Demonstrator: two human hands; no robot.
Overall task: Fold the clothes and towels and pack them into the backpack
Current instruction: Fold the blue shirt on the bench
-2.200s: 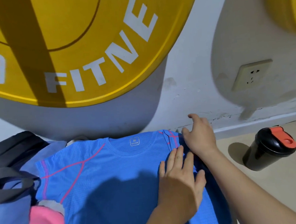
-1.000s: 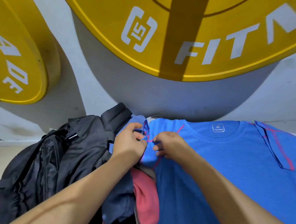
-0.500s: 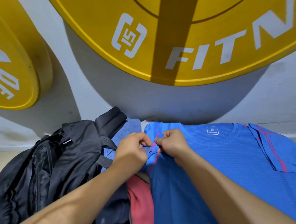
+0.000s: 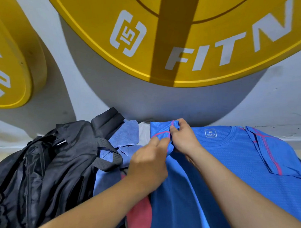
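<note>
**Position.** The blue shirt [image 4: 228,162] lies spread in the lower right of the frame, below the yellow weight plate [image 4: 176,33] and close to the foot of the wall [image 4: 278,106]. The surface that carries it is hidden under the cloth. The black backpack [image 4: 44,173] slumps at lower left. A blue towel [image 4: 126,134] and a pink cloth [image 4: 142,218] lie between the backpack and the shirt.

**Handling.** The shirt appears to be a thin, light knit: limp, with no stiffness, and not fragile. Expect it to slide on itself and to crease wherever it is let go. Take hold at doubled edges such as the sleeve hem, shoulder seam or collar, where the cloth gives a firm pinch.

**Hands.** Both hands work the near-left sleeve [image 4: 162,130] at centre frame.
- The left hand [image 4: 147,167] pinches its lower edge, fingers [image 4: 158,142] curled narrow on the cloth.
- The right hand [image 4: 183,138] pinches it just above, by the shoulder.
- The two hands touch, and the sleeve bunches between them.

The opposite sleeve [image 4: 264,151] is already folded inward over the body.

**Orientation.** The collar, marked by the size label [image 4: 210,133], points to the top of the frame, toward the wall. The hem runs off the bottom edge. The long axis therefore runs top to bottom, and the sleeves lie across it, left to right.
</note>
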